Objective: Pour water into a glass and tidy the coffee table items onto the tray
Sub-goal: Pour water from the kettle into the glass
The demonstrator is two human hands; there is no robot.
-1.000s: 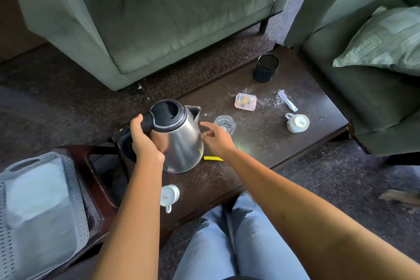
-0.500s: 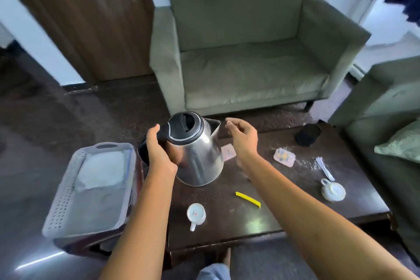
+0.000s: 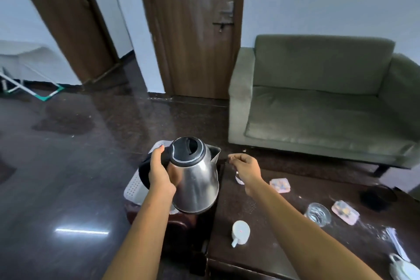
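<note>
nearly upright kettle, spout rightward

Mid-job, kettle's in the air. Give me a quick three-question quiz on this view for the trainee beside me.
1. True or false: water is streaming from the kettle into the glass.
2. Which hand holds the kettle's handle? A) left B) right C) both
3. Fill in: the white cup nearest the kettle lies on its ____.

Key
1. False: no stream shows, and the glass stands on the coffee table well to the kettle's right.
2. A: the left hand grips the handle, and the right hand is clear of the kettle.
3. side
</note>
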